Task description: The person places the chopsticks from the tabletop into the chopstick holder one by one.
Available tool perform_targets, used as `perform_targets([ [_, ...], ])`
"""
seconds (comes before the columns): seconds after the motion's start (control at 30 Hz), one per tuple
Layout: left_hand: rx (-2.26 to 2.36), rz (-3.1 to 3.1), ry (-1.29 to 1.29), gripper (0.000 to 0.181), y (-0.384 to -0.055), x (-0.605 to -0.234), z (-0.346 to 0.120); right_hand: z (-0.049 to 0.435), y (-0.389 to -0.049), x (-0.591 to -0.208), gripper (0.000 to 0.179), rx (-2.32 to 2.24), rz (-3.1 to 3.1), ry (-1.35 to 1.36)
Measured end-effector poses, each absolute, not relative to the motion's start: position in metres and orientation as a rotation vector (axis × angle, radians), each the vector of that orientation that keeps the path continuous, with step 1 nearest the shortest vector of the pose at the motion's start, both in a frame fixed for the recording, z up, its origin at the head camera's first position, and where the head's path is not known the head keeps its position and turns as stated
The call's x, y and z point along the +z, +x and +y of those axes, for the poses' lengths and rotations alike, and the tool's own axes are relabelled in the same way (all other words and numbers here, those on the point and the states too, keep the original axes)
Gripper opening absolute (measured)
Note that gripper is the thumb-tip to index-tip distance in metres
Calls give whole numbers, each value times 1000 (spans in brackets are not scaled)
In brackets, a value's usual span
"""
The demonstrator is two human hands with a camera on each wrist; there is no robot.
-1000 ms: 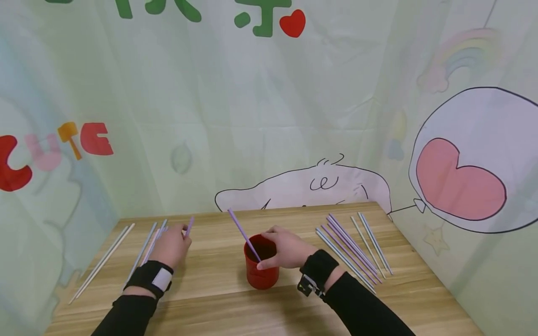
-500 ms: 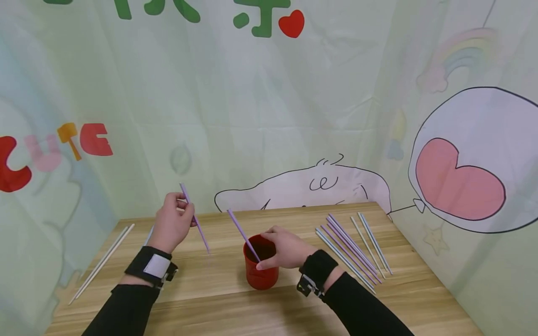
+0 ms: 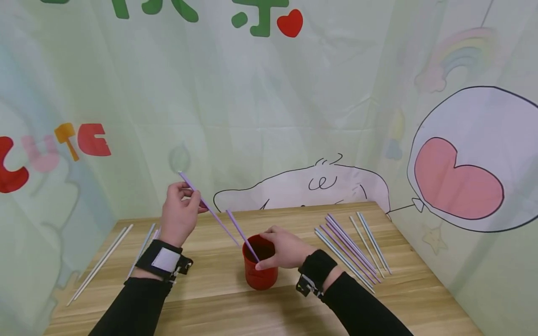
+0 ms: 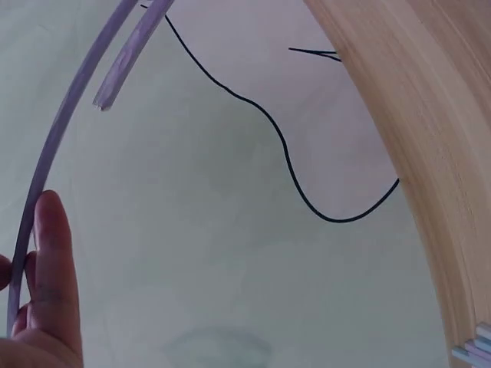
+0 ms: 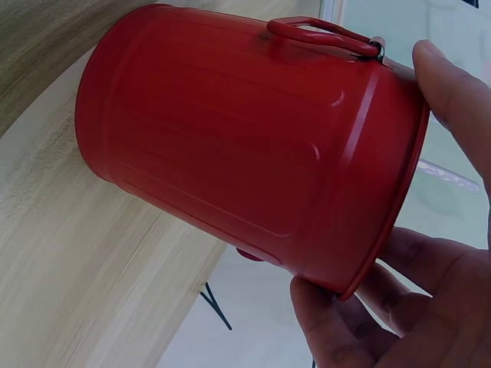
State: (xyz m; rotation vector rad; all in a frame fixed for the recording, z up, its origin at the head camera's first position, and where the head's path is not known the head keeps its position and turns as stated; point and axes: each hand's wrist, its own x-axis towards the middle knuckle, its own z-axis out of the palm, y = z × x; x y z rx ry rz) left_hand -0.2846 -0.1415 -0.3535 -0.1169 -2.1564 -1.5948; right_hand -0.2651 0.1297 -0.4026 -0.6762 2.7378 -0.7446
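In the pinch of my left fingers [image 3: 195, 199] a purple stick [image 3: 215, 216] slants, its long axis running down and rightward, towards the red cup [image 3: 260, 278]. From above, its low tip looks just short of the rim, on the left; the depth I cannot tell. My right fingers [image 5: 460, 96], the nearer to the cup, grip its rim, and a second purple stick [image 3: 240, 230] leans inside, tilted towards my left. On the desk [image 3: 218, 308], a pale pair of sticks [image 3: 101, 264] lies left of my left fingers, a mixed fan of sticks [image 3: 352, 244] right of my right. Ahead, a backdrop [image 3: 252, 102] reads "CUTE"; its green characters [image 3: 262, 23] are cut off.
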Motion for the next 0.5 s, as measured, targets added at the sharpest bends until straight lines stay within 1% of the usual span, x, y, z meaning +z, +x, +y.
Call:
perform_targets([
  [0.5, -1611, -2278, -131, 36, -289, -382, -122, 129, -263, -399, 80, -732, 2739, -687],
])
